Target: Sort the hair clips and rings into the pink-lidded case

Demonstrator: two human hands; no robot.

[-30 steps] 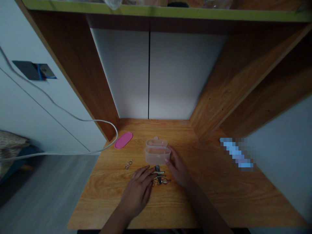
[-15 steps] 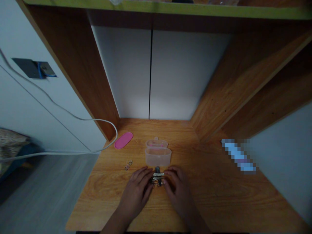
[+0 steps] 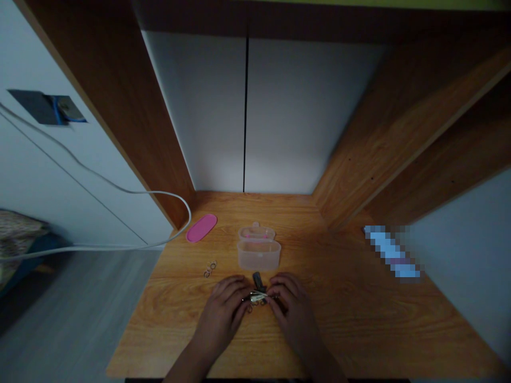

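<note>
My left hand (image 3: 223, 306) and my right hand (image 3: 293, 303) face each other near the desk's front, fingers bent and closed. Between their fingertips are several small metal hair clips (image 3: 258, 297), with both hands touching them. A dark clip (image 3: 257, 280) sticks out beyond the metal ones. Below the fingertips lie a few small rings (image 3: 250, 308), like hair ties. Just beyond the hands stands a translucent pink plastic box (image 3: 258, 260), its lid (image 3: 256, 233) folded back. The fingers partly hide the clips.
A pink oval tray or lid (image 3: 202, 228) lies at the left back of the wooden desk (image 3: 167, 324). Several small rings (image 3: 210, 268) lie left of the box. A white cable (image 3: 183, 202) loops over the left edge. A blurred-out bright device (image 3: 391, 252) is at right.
The metal clips have shifted and turned slightly between the fingertips. Rings under them show more clearly. The view has tilted down a little, and the box has stayed in place.
</note>
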